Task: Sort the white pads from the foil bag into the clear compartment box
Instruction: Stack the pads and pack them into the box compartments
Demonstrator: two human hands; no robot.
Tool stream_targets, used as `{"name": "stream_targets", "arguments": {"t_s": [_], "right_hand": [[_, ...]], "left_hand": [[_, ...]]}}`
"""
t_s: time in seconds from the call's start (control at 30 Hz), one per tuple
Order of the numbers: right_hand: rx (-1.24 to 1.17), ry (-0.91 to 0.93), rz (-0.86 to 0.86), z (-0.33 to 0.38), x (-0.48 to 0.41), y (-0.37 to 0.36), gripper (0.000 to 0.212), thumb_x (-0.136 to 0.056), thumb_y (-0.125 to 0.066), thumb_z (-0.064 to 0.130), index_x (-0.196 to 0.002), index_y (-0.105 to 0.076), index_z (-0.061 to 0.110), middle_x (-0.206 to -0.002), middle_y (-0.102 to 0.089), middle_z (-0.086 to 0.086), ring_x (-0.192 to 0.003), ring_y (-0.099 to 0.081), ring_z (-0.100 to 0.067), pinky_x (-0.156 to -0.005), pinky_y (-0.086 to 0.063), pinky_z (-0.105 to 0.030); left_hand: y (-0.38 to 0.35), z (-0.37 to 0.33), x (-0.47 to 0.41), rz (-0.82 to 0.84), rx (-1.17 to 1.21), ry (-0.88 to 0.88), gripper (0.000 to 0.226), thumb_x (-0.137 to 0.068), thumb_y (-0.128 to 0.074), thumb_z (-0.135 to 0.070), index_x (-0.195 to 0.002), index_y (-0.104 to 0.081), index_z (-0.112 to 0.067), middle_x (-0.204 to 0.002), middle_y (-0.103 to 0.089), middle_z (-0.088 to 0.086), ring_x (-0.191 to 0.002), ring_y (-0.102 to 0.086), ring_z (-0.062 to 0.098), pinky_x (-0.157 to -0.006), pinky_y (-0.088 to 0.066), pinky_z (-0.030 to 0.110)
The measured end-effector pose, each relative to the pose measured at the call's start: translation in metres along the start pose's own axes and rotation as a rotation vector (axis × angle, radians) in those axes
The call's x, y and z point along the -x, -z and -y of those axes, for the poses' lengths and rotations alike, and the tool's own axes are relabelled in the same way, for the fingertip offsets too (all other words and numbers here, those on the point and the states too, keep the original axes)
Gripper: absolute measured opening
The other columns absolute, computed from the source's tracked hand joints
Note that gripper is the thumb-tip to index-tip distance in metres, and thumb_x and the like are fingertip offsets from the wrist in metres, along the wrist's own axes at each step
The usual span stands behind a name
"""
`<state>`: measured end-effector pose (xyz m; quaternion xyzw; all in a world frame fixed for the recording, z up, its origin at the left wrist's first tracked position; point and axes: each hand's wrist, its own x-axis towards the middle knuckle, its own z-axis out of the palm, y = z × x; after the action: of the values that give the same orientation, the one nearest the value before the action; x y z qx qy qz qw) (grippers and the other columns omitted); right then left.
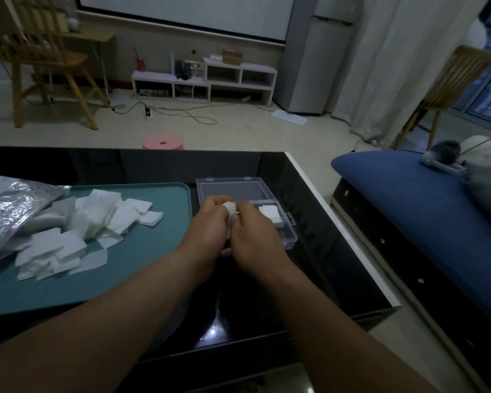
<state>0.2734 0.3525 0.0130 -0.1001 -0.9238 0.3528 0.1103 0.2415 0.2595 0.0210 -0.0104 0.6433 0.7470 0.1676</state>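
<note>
Bag (9, 211): crinkled shiny foil. Pads (97, 219): matt white, fibrous, probably cotton. Box (233, 188): clear smooth plastic. Tray (159, 191): matt teal. Table (125, 165): glossy black.

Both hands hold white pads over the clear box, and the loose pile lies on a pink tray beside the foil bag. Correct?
Not quite: in the head view the tray is teal, not pink. Otherwise yes: left hand and right hand hold white pads over the clear box, and the loose pile lies on the tray beside the foil bag.
</note>
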Motion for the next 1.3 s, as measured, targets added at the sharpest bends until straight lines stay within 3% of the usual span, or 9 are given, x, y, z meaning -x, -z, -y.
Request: {"name": "stream_targets", "arguments": {"t_s": [0.2,0.4,0.5,0.6,0.7,0.77,0.93,1.07,1.3], "right_hand": [[-0.204,-0.106,-0.022,-0.003,-0.012,0.011,0.023,-0.108,-0.045,0.025,-0.102,-0.066,0.018,-0.094,-0.067,0.003,-0.090,-0.065,-0.014,-0.084,-0.058,-0.039],[-0.176,-0.047,0.011,-0.013,-0.017,0.027,0.029,-0.108,-0.052,0.032,-0.101,-0.076,0.016,-0.091,-0.074,0.002,-0.087,-0.070,-0.012,-0.086,-0.059,-0.037],[-0.136,0.013,-0.005,-0.018,-0.019,0.037,0.027,-0.106,-0.055,0.036,-0.102,-0.076,0.020,-0.087,-0.071,0.011,-0.083,-0.068,-0.004,-0.080,-0.056,-0.027],[-0.111,0.041,-0.055,-0.029,-0.027,0.048,0.010,-0.104,-0.061,0.033,-0.104,-0.069,0.026,-0.090,-0.067,0.015,-0.085,-0.066,-0.001,-0.078,-0.053,-0.023],[-0.161,-0.087,-0.223,-0.051,-0.040,0.072,0.006,-0.101,-0.064,0.026,-0.106,-0.061,0.027,-0.095,-0.064,0.010,-0.090,-0.066,-0.007,-0.078,-0.056,-0.028],[-0.196,-0.213,-0.272,-0.068,-0.045,0.084,0.010,-0.100,-0.066,0.024,-0.106,-0.059,0.027,-0.098,-0.063,0.008,-0.094,-0.066,-0.012,-0.079,-0.058,-0.032],[0.009,-0.332,-0.075,-0.095,-0.046,0.065,0.014,-0.094,-0.072,0.025,-0.105,-0.063,0.027,-0.104,-0.066,0.005,-0.093,-0.065,-0.012,-0.086,-0.060,-0.040],[0.174,-0.307,-0.053,-0.098,-0.049,0.053,0.015,-0.088,-0.075,0.028,-0.092,-0.061,0.033,-0.094,-0.065,0.009,-0.090,-0.064,-0.012,-0.088,-0.060,-0.046],[0.206,-0.306,-0.041,-0.102,-0.051,0.053,0.012,-0.089,-0.074,0.027,-0.091,-0.063,0.032,-0.092,-0.065,0.010,-0.090,-0.065,-0.014,-0.089,-0.060,-0.048]], "left_hand": [[-0.006,-0.002,-0.006,-0.038,-0.085,-0.081,0.029,-0.096,-0.040,-0.007,-0.115,-0.056,-0.022,-0.110,-0.063,0.008,-0.091,-0.062,0.021,-0.065,-0.056,0.034],[-0.018,-0.001,-0.014,-0.011,-0.054,-0.065,0.026,-0.101,-0.042,-0.012,-0.120,-0.057,-0.021,-0.115,-0.064,0.008,-0.101,-0.066,0.024,-0.074,-0.057,0.036],[-0.025,0.001,-0.019,0.047,-0.036,-0.086,0.026,-0.099,-0.045,-0.011,-0.122,-0.056,-0.017,-0.118,-0.064,0.013,-0.101,-0.066,0.023,-0.074,-0.059,0.033],[-0.030,0.005,-0.030,0.143,-0.053,-0.118,0.034,-0.098,-0.048,-0.019,-0.131,-0.052,-0.025,-0.128,-0.061,0.008,-0.111,-0.065,0.024,-0.091,-0.059,0.042],[-0.030,0.009,-0.042,0.137,-0.389,-0.272,0.045,-0.104,-0.047,-0.019,-0.146,-0.041,-0.031,-0.142,-0.050,-0.008,-0.119,-0.056,0.016,-0.102,-0.049,0.040],[-0.025,0.017,-0.048,0.142,-0.727,-0.415,0.040,-0.103,-0.049,-0.017,-0.143,-0.050,-0.023,-0.140,-0.053,-0.004,-0.120,-0.054,0.017,-0.102,-0.047,0.038],[-0.021,0.045,-0.055,0.353,-1.314,-0.561,0.023,-0.098,-0.048,-0.034,-0.113,-0.063,-0.025,-0.117,-0.062,0.001,-0.110,-0.055,0.025,-0.092,-0.047,0.044],[-0.018,0.057,-0.055,0.331,-1.378,-0.649,0.020,-0.101,-0.045,-0.037,-0.107,-0.059,-0.025,-0.111,-0.058,0.000,-0.103,-0.053,0.023,-0.089,-0.045,0.045],[-0.018,0.059,-0.057,0.328,-1.365,-0.626,0.019,-0.101,-0.044,-0.037,-0.108,-0.057,-0.025,-0.111,-0.058,-0.001,-0.106,-0.052,0.022,-0.092,-0.044,0.045]]}}
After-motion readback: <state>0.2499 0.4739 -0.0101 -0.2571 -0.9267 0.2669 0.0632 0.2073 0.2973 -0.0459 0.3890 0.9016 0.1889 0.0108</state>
